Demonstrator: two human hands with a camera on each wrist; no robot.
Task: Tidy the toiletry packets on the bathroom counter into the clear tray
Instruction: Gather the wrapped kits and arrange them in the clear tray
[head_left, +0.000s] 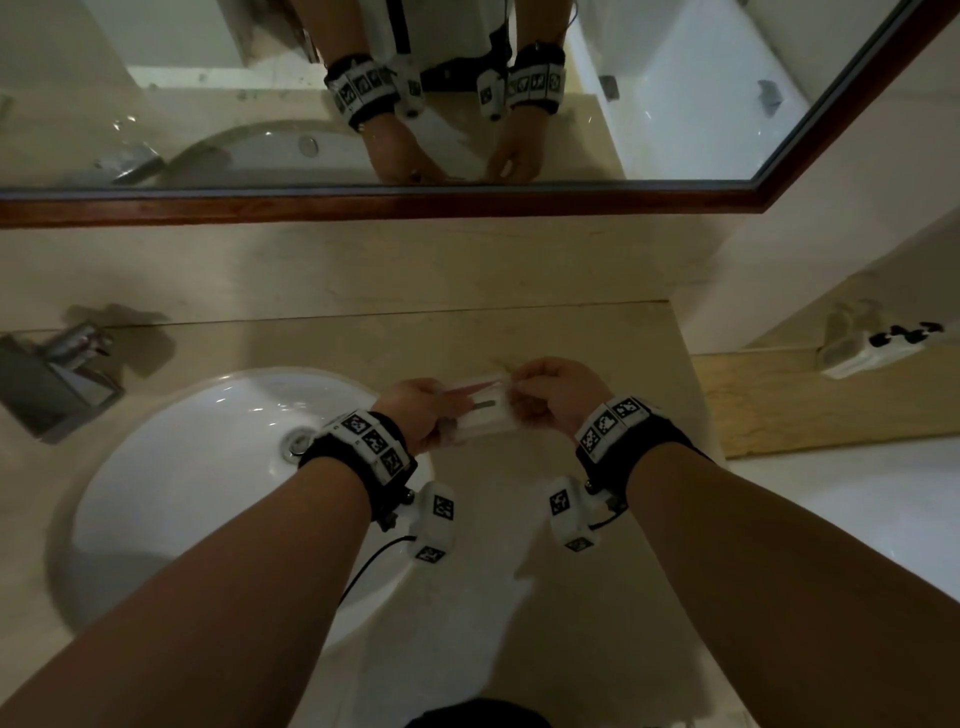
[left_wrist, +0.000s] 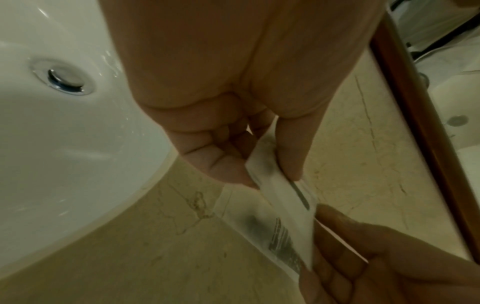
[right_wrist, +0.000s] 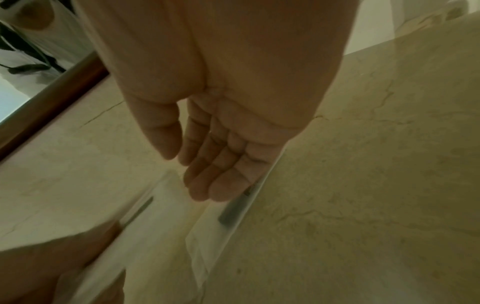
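A small stack of white toiletry packets (head_left: 483, 413) with grey print hangs just above the beige counter (head_left: 519, 597), right of the sink. My left hand (head_left: 427, 410) pinches the stack's left end between thumb and fingers, which shows close up in the left wrist view as my left hand (left_wrist: 272, 176) on a packet (left_wrist: 285, 197). My right hand (head_left: 540, 396) grips the right end, its fingers under the packets and its thumb on top. In the right wrist view, my right hand's fingers (right_wrist: 207, 181) lie along a packet (right_wrist: 228, 218). I cannot make out the clear tray.
A white round sink (head_left: 208, 467) with a metal drain lies to the left, and a chrome tap (head_left: 67, 364) stands behind it. A wood-framed mirror (head_left: 467, 202) runs along the back wall. A wooden ledge (head_left: 831, 410) with a white device (head_left: 872, 348) sits at the right.
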